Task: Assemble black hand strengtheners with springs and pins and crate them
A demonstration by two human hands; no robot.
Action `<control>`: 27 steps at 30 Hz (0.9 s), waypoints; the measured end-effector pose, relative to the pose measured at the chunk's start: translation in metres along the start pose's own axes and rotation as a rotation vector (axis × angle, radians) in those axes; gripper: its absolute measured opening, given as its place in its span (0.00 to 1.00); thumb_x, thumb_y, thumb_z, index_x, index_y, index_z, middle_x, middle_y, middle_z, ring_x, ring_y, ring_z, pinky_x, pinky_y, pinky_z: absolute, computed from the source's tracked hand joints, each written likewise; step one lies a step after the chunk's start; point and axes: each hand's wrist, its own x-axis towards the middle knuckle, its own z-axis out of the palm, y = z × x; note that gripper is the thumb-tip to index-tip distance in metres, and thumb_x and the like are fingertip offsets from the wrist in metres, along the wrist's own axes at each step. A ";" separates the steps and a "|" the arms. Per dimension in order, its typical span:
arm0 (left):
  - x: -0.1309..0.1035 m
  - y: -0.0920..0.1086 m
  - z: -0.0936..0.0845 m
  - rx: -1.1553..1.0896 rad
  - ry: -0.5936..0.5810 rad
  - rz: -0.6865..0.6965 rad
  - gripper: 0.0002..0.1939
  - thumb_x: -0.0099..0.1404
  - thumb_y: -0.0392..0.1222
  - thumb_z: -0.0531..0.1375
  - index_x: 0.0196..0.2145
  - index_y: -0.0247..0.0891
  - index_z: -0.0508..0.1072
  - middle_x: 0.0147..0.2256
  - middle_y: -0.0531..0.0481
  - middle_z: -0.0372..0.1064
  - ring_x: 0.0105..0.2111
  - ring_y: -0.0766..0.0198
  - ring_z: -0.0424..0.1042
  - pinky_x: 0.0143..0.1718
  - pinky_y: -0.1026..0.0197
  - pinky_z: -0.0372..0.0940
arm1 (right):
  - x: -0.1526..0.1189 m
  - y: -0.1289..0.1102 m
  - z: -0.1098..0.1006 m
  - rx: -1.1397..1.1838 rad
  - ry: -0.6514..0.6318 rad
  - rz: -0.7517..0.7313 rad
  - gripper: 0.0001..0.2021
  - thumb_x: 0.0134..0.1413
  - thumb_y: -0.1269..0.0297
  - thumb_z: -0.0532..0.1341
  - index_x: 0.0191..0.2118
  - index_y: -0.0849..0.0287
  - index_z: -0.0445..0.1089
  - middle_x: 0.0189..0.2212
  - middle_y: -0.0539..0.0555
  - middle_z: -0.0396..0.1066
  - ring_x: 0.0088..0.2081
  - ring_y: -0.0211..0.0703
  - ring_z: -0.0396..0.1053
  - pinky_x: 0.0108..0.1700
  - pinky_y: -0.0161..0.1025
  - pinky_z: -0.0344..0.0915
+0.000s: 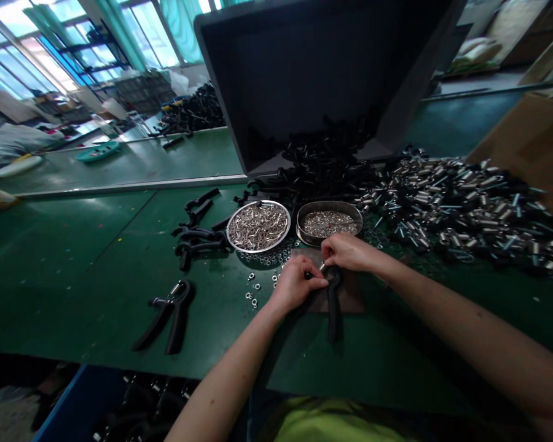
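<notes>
Over a small brown plate (pixel 357 301) on the bench, my left hand (pixel 296 283) pinches the upper end of a black plastic clamp (pixel 333 310). The clamp's handle points toward me. My right hand (pixel 345 252) is closed at the clamp's head, its fingertips on a small silver metal piece (pixel 322 266). Whether that piece is a spring or a pin is too small to tell. Both hands nearly meet, and my fingers hide part of the clamp head. To the left lies another black spring clamp (pixel 180 313) with a silver spring at its top.
A round dish of silver rivets (pixel 258 226) and an oval tin of small metal parts (pixel 329 222) stand behind my hands. Loose rings (pixel 254 302) lie nearby. Black clamp parts (pixel 203 245) lie left, a spring pile (pixel 470 209) right. A tipped dark bin (pixel 313 80) stands behind.
</notes>
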 end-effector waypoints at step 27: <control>0.011 0.003 0.002 0.017 -0.112 -0.245 0.13 0.47 0.41 0.67 0.28 0.37 0.67 0.27 0.56 0.66 0.28 0.68 0.64 0.30 0.66 0.56 | -0.136 -0.005 0.021 0.252 0.707 0.151 0.23 0.62 0.57 0.46 0.61 0.56 0.56 0.41 0.58 0.74 0.37 0.46 0.74 0.36 0.42 0.72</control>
